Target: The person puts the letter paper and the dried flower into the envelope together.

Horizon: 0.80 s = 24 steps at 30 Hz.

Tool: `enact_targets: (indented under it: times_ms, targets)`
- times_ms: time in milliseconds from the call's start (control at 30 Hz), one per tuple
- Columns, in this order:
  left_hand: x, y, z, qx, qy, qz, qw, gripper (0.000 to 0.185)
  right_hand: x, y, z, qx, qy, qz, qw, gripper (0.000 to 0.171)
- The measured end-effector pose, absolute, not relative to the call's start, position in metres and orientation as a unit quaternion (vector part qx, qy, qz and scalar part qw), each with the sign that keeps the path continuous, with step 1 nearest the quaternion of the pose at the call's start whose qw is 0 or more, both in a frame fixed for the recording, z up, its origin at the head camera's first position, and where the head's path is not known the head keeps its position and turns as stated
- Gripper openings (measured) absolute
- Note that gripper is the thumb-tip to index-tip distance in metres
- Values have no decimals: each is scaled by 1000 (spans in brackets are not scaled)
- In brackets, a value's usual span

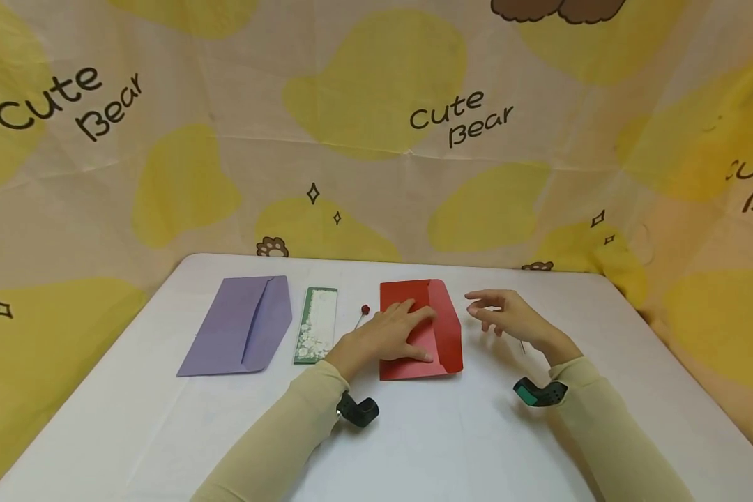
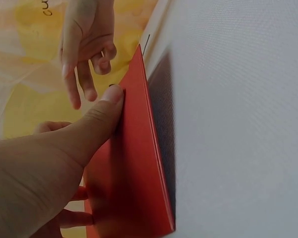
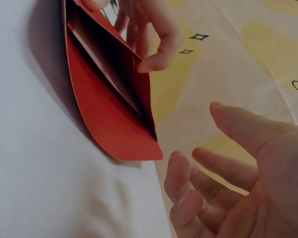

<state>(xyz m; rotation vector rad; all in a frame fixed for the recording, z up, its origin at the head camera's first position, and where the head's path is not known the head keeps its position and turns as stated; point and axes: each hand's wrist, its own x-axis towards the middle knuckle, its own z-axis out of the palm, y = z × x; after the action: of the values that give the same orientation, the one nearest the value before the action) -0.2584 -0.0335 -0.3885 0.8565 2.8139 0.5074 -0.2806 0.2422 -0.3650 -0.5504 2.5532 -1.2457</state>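
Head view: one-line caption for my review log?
Left hand presses red envelope flat; right hand hovers open beside it.

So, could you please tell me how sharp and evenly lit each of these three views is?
Head view: soft, even light, the red envelope and left hand sharp, straight edges bowed by the wide lens. Left wrist view: the thumb is sharp, and the envelope casts a dark shadow on the table. Right wrist view: the right hand looms large and soft, shadow beside the envelope.

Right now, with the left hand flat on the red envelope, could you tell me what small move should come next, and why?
Probably bring the right hand left to take the flap edge of the red envelope. The left hand presses the envelope flat on the table, its flap stands open, and the right hand hovers just beside it, holding nothing.
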Motion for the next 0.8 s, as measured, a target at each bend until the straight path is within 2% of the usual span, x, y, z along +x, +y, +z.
enact_targets:
  times_ms: [800]
  targets:
    - [-259,-36,-388,290,937,182,71,73,-281,262,-356,-173,892,-390,151,55]
